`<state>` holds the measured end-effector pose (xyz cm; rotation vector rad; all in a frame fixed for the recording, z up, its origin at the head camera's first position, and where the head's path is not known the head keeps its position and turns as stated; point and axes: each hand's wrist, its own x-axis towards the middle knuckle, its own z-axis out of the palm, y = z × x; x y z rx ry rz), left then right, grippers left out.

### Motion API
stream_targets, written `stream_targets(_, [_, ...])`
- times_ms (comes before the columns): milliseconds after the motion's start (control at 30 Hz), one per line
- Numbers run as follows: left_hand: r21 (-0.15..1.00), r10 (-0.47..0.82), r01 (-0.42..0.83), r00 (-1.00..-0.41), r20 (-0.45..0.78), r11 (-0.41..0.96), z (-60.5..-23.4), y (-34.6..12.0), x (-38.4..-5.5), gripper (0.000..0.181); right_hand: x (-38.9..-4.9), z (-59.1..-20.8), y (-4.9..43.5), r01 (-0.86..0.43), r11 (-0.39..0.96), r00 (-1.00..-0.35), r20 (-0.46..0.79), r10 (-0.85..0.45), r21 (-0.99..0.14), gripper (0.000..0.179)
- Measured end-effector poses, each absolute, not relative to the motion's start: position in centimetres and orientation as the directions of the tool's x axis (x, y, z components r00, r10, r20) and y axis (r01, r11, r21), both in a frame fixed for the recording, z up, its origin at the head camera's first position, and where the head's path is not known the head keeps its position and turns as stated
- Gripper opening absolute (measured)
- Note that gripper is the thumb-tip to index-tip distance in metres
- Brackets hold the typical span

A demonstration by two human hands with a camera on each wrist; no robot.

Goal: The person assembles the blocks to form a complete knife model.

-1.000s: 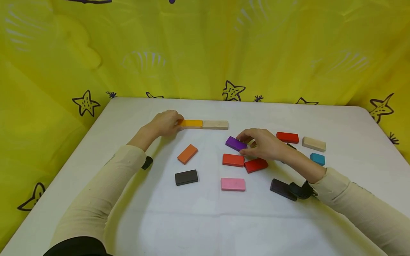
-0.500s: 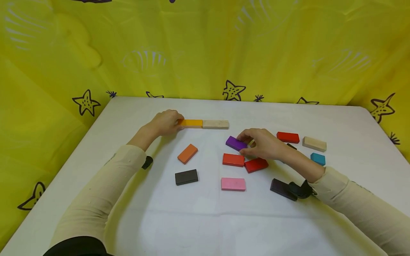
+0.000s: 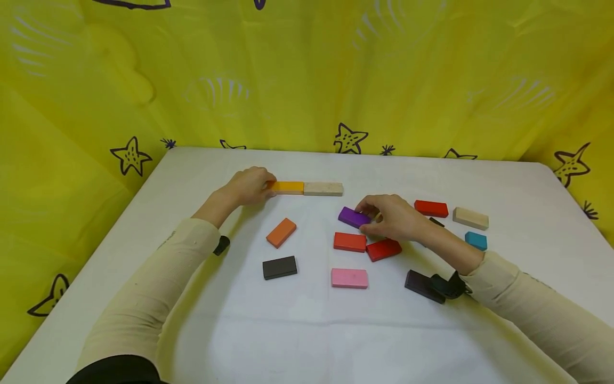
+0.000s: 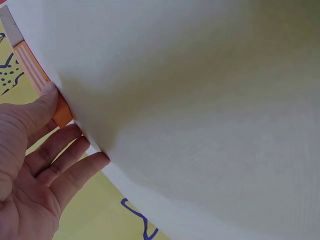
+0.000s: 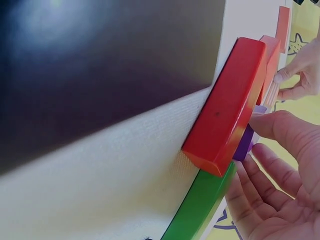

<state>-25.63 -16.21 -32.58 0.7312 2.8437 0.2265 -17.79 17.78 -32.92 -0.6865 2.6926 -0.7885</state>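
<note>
My left hand (image 3: 250, 185) pinches the left end of a yellow-orange wooden block (image 3: 290, 187) near the back of the table. That block lies end to end with a plain wood block (image 3: 323, 189). The left wrist view shows the thumb on the orange block (image 4: 62, 113), fingers on its other side. With thumb and fingers my right hand (image 3: 395, 217) holds the right end of a purple block (image 3: 353, 217), which lies tilted on the table. Just in front of it are two red blocks, one straight (image 3: 349, 241) and one angled (image 3: 384, 250).
An orange block (image 3: 281, 232), a black block (image 3: 280, 268) and a pink block (image 3: 349, 278) lie nearer. Around the right forearm are a dark block (image 3: 421, 285), a red block (image 3: 430, 208), a plain block (image 3: 470, 218), a blue block (image 3: 476, 240) and a mostly covered green block (image 5: 202, 205).
</note>
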Motion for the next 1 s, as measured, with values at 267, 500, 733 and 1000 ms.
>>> stream_targets(267, [0.210,0.489,0.455,-0.858,-0.155,0.865,-32.6,-16.1,-25.6,0.029,-17.8,-32.8,17.6,-0.345,0.758,-0.870,-0.114,-0.480,-0.554,0.039])
stream_targets(500, [0.207,0.482,0.449,-0.862,-0.154,0.869,-32.5,-16.1,-25.5,0.031,-18.0,-32.7,18.0,-0.334,0.757,-0.873,-0.118,-0.473,-0.562,0.041])
stream_targets(733, [0.210,0.479,0.444,-0.863,-0.162,0.871,-32.4,-16.1,-25.5,0.032,-18.5,-32.5,18.6,-0.384,0.747,-0.870,-0.057,-0.489,-0.543,0.040])
stream_targets(1000, [0.210,0.483,0.448,-0.860,-0.164,0.869,-32.6,-16.2,-25.7,0.033,-19.5,-32.2,19.3,-0.429,0.744,-0.861,-0.017,-0.509,-0.512,0.040])
